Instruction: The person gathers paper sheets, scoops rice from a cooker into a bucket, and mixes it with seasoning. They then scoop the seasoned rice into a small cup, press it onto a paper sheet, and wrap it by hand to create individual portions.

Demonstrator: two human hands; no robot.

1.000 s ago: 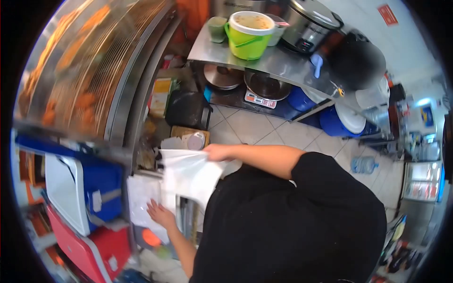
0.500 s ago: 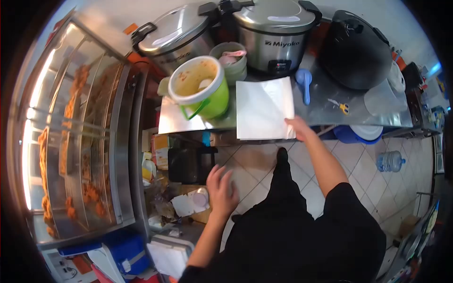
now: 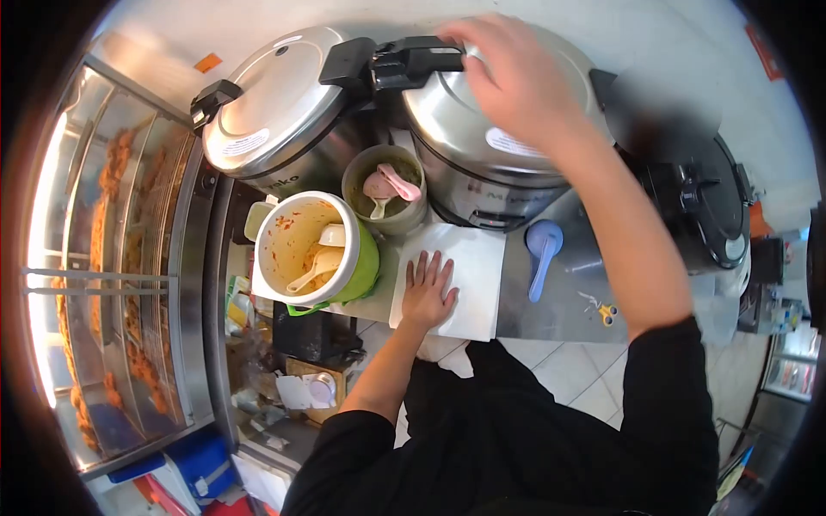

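Observation:
My left hand [image 3: 428, 294] lies flat with spread fingers on a stack of white paper [image 3: 471, 301] on the steel counter. Farther up, my right hand [image 3: 508, 73] is over the lid of the right steel cooker [image 3: 447, 120], its fingertips at the black handle [image 3: 417, 64]; motion blurs the fingers, and their grip cannot be made out. Left of the paper stands a green and white bucket [image 3: 357, 267] holding ladles. A tub [image 3: 404, 219] with a pink scoop sits behind it. To the paper's right lies a blue spoon [image 3: 542, 249].
Another steel cooker [image 3: 275, 95] stands at the back left and a black one [image 3: 701, 206] at the right. Yellow-handled scissors [image 3: 608, 315] lie on the counter [image 3: 559, 305]. A glass display case [image 3: 172, 327] with fried food fills the left side.
My right hand has left the paper and risen to the right cooker's lid. My left hand has come up from below the counter onto the paper. The view has moved closer to the cookers.

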